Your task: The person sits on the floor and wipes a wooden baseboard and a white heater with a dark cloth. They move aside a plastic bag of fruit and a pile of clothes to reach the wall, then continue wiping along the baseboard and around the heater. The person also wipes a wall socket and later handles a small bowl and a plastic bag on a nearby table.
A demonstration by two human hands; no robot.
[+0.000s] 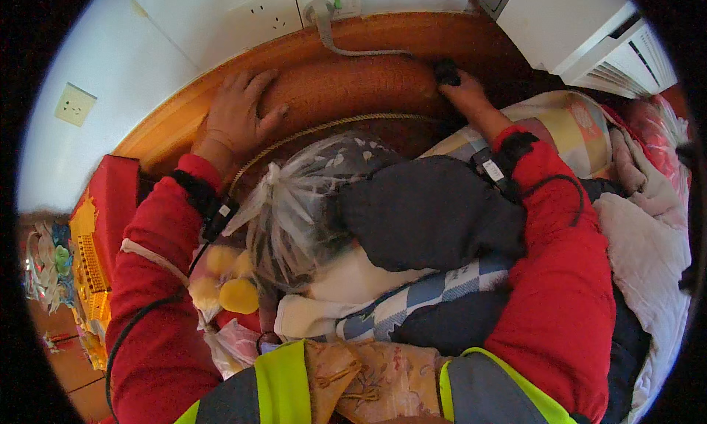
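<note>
My left hand (237, 112) lies with its fingers spread on the curved wooden headboard (353, 76), left of centre. My right hand (467, 93) is at the headboard's right part, its fingers closed on a small black object (447, 72) whose kind I cannot tell. A grey cable runs from a plug (319, 11) in the wall socket along the wood and ends near that object; whether they join is unclear. Below the hands, a knotted clear plastic bag (276, 203) lies beside a dark cloth item (431, 214). A twisted rope edging (331, 127) curves between the headboard and the bag.
A white vented appliance (613, 65) stands at upper right. Checked fabric (431, 300) and a pale blanket (643, 247) lie nearer me. Left are a bag of yellow round things (238, 296) and a red and gold box (110, 203). A black cable hangs along my left sleeve.
</note>
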